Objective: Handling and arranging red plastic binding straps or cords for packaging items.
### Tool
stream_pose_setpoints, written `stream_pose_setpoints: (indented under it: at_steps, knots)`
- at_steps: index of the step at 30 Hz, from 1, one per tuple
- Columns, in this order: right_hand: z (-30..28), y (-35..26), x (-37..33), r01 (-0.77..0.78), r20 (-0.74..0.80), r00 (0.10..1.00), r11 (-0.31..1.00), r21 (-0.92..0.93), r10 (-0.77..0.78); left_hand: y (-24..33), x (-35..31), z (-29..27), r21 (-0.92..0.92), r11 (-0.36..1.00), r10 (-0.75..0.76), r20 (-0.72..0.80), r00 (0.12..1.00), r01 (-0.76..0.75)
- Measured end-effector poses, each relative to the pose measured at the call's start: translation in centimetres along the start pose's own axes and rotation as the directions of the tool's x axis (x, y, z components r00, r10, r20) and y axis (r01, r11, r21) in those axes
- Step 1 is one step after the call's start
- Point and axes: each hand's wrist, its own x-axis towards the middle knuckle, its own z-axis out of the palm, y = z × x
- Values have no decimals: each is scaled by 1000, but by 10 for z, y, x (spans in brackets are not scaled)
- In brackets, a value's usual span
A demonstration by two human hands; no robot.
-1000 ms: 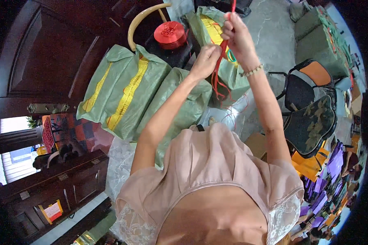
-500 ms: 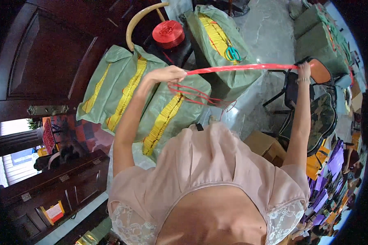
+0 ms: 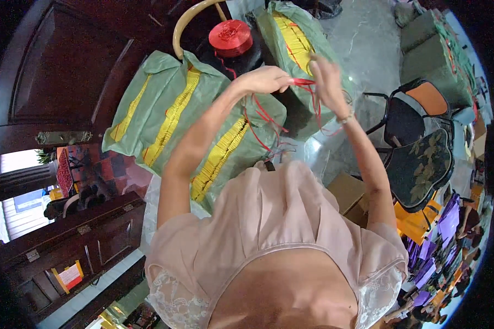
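Note:
Red plastic twine runs in a short bundle between my two hands. My left hand is closed on one end, its fingers curled round the strands. Close to its right, my right hand is at the other end, somewhat smeared by motion, and thin loops hang down beside its palm. More loose red strands dangle below my left hand, in front of a green woven sack with yellow bundles showing. Behind the right hand stands another green sack; the hand covers the spot on its top where scissors lay.
A red twine spool rests on something black beside a curved wooden chair arm. More green sacks stand at left. Black chairs and a cardboard box are at right, with a dark wooden door far left.
My right hand has swung left from beside the chair to near my left hand. The taut twine between them is now short, with loops hanging. My left hand has risen slightly rightward.

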Motion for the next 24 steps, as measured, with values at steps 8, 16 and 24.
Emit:
stream_pose_setpoints:
  at_steps: [8, 16, 24]
  knots:
    - [-11, -23, 6, -444, 133, 896, 867, 227, 424, 4, 3, 6, -199, 980, -14, 93, 996, 33]
    - [-42, 30, 11, -346, -107, 927, 930, 124, 359, -12, 46, 12, 214, 972, 117, -66, 991, -100]
    - [-65, -23, 65, -165, -285, 933, 966, 201, 219, 21, 42, -74, 393, 910, 234, -221, 947, -133]
